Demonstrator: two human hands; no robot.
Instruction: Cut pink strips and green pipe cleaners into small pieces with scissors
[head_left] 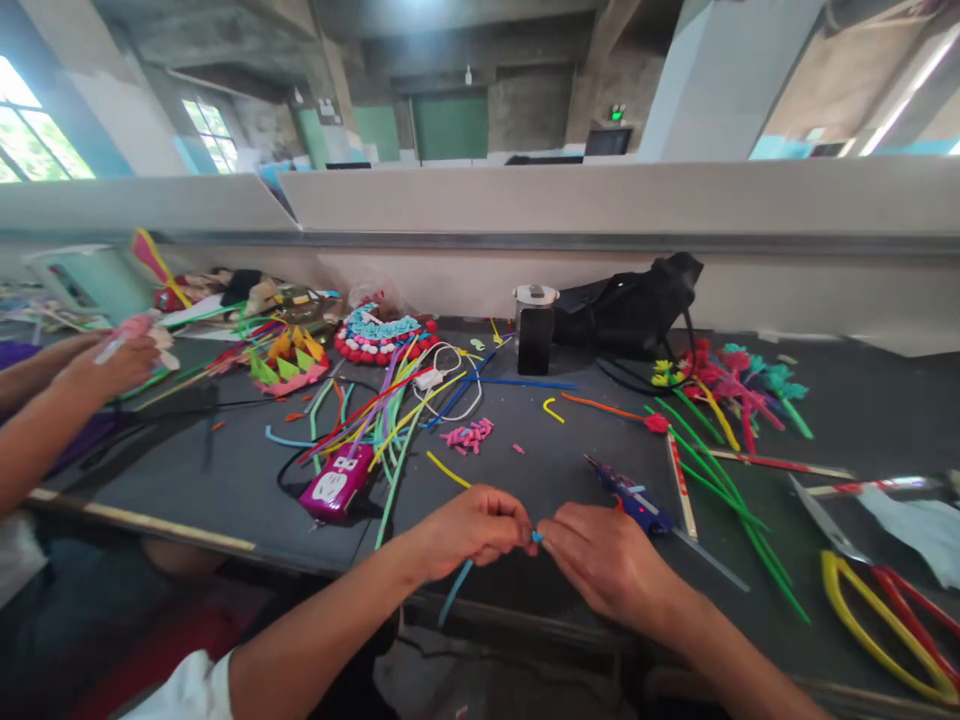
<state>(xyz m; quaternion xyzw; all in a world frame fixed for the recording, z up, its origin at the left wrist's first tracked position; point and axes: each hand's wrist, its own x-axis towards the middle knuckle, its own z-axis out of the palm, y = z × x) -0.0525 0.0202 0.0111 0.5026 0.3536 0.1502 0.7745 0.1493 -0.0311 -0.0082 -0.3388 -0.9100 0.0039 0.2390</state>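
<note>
So the blue pipe cleaner (pixel 455 592) is up between both hands at the front table edge. A tiny bit shows at the fingertips; a longer tail hangs below the left hand (pixel 474 528), its long axis slanting down and left, loose end toward the person. Can't tell if it's one piece, since the hand covers the middle. Left fingers are pinched on the bit, and the right hand (pixel 600 555) has its fingertips closed on it too. Just past that there's a glue gun (pixel 634 503), nozzle aimed away and left. Short yellow piece (pixel 448 470) beyond the left hand, pink bits (pixel 469 436) further back.
</note>
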